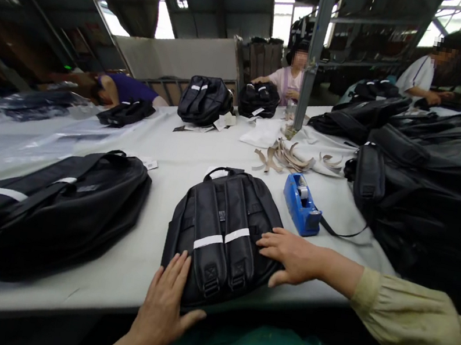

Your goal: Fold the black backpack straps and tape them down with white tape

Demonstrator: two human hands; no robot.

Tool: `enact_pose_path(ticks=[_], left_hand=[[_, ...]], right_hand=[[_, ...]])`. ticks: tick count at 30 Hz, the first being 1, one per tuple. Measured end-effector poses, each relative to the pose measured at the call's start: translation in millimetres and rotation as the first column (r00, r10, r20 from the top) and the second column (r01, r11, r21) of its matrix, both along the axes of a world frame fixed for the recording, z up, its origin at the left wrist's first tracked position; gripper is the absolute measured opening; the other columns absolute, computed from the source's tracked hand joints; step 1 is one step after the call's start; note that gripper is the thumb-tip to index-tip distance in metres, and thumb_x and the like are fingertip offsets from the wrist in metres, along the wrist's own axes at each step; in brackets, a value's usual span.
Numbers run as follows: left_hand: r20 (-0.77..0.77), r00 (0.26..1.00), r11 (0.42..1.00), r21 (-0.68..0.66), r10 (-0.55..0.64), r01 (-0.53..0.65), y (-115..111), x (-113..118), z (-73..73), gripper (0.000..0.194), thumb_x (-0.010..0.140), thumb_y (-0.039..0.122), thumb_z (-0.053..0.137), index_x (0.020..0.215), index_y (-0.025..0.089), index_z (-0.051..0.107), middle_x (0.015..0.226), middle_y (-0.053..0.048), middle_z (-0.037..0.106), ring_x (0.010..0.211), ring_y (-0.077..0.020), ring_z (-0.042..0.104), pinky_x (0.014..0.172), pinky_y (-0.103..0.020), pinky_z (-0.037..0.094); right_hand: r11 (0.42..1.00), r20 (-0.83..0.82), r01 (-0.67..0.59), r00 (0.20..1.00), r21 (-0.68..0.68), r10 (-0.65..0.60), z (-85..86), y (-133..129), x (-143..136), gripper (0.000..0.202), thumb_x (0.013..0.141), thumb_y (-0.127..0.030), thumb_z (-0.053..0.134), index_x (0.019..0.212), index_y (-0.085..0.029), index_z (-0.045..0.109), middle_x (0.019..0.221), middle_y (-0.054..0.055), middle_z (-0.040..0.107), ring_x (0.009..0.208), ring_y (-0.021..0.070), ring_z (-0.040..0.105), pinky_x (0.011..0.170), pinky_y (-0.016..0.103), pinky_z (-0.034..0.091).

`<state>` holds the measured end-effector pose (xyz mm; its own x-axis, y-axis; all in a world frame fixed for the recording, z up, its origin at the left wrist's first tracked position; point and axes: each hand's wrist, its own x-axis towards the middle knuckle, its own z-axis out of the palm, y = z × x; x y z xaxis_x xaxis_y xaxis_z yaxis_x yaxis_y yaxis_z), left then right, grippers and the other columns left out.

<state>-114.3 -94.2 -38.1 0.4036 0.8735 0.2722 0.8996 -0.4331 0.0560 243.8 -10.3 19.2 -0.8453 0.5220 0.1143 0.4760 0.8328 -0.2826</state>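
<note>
In front of me a black backpack [224, 212] lies on the white-covered table, its two shoulder straps facing up. A white band crosses each strap, and the carry handle points away from me. My left hand [165, 297] rests against the bag's near left corner, fingers stretched out and thumb apart. On the right side of the bag lies my right hand [289, 256], its fingers spread flat over the edge. Neither hand grips anything. Just beyond my right hand stands a blue tape dispenser [302, 205].
More black backpacks lie at the left [86, 213] and are piled at the right [438, 201]. Brownish strips [288, 157] lie behind the dispenser, near a metal post [317, 51]. Another backpack [205, 100] stands farther back. Several co-workers sit or bend around the table.
</note>
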Motion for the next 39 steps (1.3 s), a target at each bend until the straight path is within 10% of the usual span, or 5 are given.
enact_pose_path(ticks=[6,16,29,39], left_hand=[[-0.097,0.968,0.965,0.103,-0.231,0.241,28,-18,2.8,0.063,0.067,0.004,0.055,0.130,0.014,0.054,0.137,-0.019,0.056,0.129,-0.0354,0.049,0.102,-0.051,0.047],[-0.005,0.923,0.918,-0.107,-0.385,0.383,73,-22,74.9,0.036,0.077,0.006,0.047,0.100,0.023,0.068,0.117,-0.007,0.070,0.097,-0.0199,0.070,0.082,-0.026,0.058],[-0.023,0.910,0.910,-0.046,-0.414,0.413,69,-25,43.4,0.039,0.081,0.011,0.048,0.114,0.022,0.066,0.123,-0.010,0.068,0.104,-0.0219,0.069,0.085,-0.027,0.058],[-0.034,0.913,0.912,0.052,-0.406,0.408,67,-28,46.4,0.027,0.086,0.014,0.047,0.098,0.022,0.070,0.098,-0.009,0.074,0.095,-0.0217,0.070,0.082,-0.029,0.059]], right_hand=[[0.992,0.175,-0.075,0.983,0.098,0.057,1.3,9,-6,0.051,0.070,-0.038,0.075,0.113,-0.013,0.061,0.119,0.016,0.060,0.104,0.0286,0.058,0.085,0.040,0.045],[0.945,0.257,-0.040,0.965,0.325,-0.047,12.2,23,-25,0.017,0.089,-0.010,0.043,0.098,-0.012,0.057,0.085,0.008,0.061,0.066,0.0186,0.057,0.059,0.032,0.038],[0.956,0.207,-0.101,0.977,0.276,0.044,-15.1,48,-5,0.038,0.079,-0.037,0.066,0.110,-0.016,0.060,0.104,0.011,0.062,0.086,0.0232,0.056,0.073,0.035,0.040],[0.838,0.101,0.004,0.992,0.545,-0.071,-14.4,49,-14,0.019,0.094,-0.015,0.040,0.101,-0.012,0.058,0.091,0.012,0.060,0.075,0.0194,0.050,0.061,0.032,0.034]])
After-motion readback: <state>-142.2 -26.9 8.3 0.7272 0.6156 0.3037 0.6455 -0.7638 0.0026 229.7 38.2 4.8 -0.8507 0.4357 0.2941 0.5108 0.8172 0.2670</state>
